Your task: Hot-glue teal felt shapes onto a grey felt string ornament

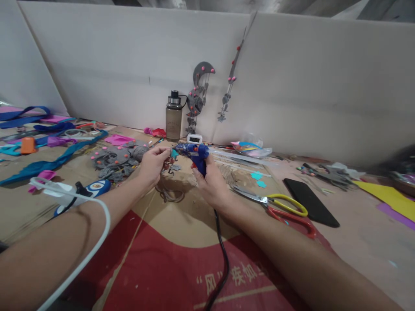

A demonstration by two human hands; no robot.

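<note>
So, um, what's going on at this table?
A person is working with both bare hands. The right hand grips a blue glue gun, its nozzle pointing toward the left hand, which pinches a small teal piece by the tip. Whether the nozzle touches it is hard to tell. Scissors and teal cutouts lie to the right; grey felt pieces with pompoms lie to the left.

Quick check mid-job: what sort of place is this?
Probably a craft workspace: the right hand holds a blue glue gun, scissors lie close by, and a gray moon decoration with pink balls shows against the white panel.
</note>
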